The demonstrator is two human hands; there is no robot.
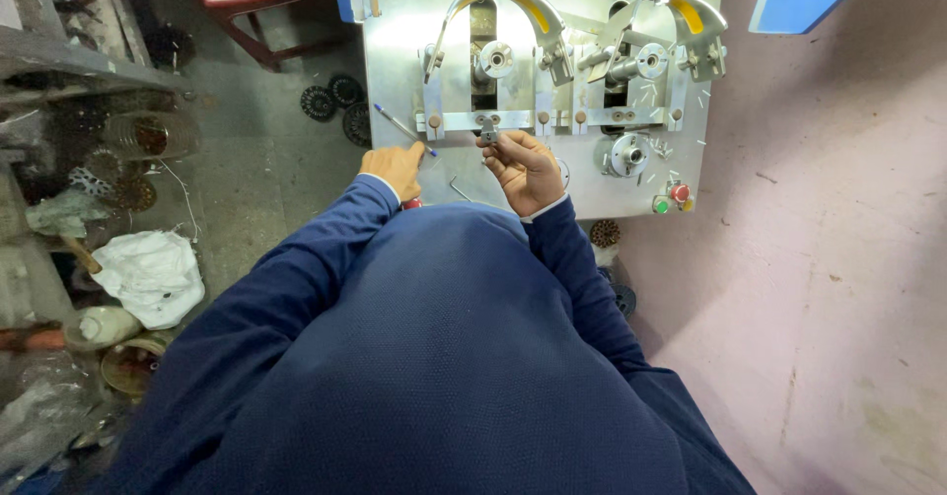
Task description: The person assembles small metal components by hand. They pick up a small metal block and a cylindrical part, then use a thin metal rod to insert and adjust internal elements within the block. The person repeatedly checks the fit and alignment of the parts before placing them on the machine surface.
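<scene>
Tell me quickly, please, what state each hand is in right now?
Left hand: fingers curled, resting on the machine plate beside a pen; holding nothing visible.
Right hand: closed on a small grey metal part.

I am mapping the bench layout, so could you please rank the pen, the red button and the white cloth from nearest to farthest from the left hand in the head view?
From the left hand:
1. Pen, just above it on the metal panel.
2. White cloth, lower left on the floor.
3. Red button, far right on the panel.
</scene>
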